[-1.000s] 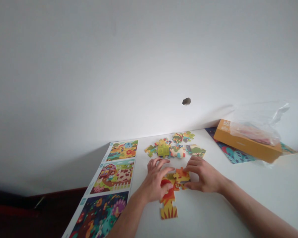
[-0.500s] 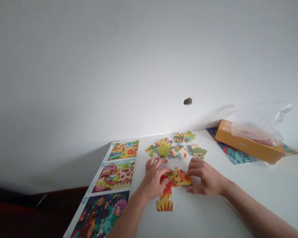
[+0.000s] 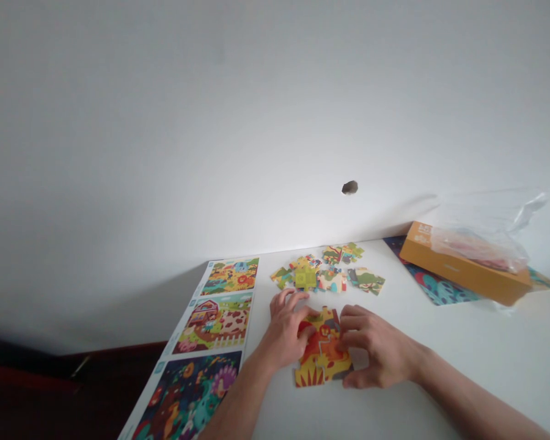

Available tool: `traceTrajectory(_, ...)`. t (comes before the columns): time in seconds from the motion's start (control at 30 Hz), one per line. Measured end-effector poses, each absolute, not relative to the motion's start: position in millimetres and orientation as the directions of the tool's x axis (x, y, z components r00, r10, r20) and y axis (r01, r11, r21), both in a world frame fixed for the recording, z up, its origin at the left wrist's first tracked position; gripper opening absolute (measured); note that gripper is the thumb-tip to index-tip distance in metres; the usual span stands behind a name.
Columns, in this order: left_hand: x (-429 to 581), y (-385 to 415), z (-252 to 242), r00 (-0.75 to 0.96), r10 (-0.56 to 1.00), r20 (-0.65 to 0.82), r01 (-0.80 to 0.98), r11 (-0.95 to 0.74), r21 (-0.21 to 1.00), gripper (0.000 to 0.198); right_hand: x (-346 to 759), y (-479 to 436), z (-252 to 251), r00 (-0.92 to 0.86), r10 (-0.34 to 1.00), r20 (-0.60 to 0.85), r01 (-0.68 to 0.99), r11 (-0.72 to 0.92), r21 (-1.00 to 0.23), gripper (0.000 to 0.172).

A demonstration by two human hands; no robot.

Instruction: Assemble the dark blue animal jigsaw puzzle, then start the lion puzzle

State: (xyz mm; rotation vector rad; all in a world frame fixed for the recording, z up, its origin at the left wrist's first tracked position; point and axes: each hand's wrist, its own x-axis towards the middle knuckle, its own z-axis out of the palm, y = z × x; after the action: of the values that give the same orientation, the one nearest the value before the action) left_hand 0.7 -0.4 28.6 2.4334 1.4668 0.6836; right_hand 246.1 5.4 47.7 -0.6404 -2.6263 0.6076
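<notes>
A small group of joined jigsaw puzzle pieces (image 3: 314,348), in orange, red and yellow with a lion on it, lies flat on the white table. My left hand (image 3: 285,330) rests on its left side, thumb and index finger pressing the pieces, the other fingers curled beyond it. At the right edge, my right hand (image 3: 379,347) has its fingers and thumb on an orange and yellow puzzle piece (image 3: 333,362). That piece sits against the left ones, with a thin seam showing. Fingers cover parts of both sides.
Several loose puzzle pieces (image 3: 305,278) lie beyond my hands, some overlapping. Picture sheets (image 3: 220,324) line the table's left edge. At the right, an orange box (image 3: 462,269) with a clear plastic bag (image 3: 490,226) stands on a dark printed sheet (image 3: 440,292). A white wall (image 3: 275,122) with a hole rises behind.
My right hand has come nearer with the orange and yellow piece, which has turned and now lies along the right side of the left pieces. The left hand has barely moved.
</notes>
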Motion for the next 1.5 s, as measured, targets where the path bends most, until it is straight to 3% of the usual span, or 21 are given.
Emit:
traceTrajectory(0.4,0,-1,29,0.400,0.878,0.263,0.777,-0.477,0.411,0.029,244,3,45,-0.822,0.494,0.284,0.332,0.820,-0.466,0.035)
traceTrajectory(0.87,0,-3,32,0.429,0.866,0.255,0.757,-0.499,0.422,0.034,249,8,53,-0.803,0.552,0.223,0.397,0.775,-0.491,0.037)
traceTrajectory(1.03,0,-3,34,0.439,0.856,0.273,0.733,-0.517,0.442,0.033,264,14,50,-0.745,0.664,0.062,0.544,0.659,-0.519,0.016)
traceTrajectory(1.17,0,-4,35,0.484,0.826,0.289,0.687,-0.563,0.459,0.026,267,14,44,-0.731,0.681,-0.031,0.587,0.605,-0.538,0.022)
traceTrajectory(1.5,1,-3,32,0.513,0.822,0.247,0.651,-0.560,0.512,0.014,259,12,43,-0.732,0.681,-0.026,0.592,0.617,-0.518,0.024)
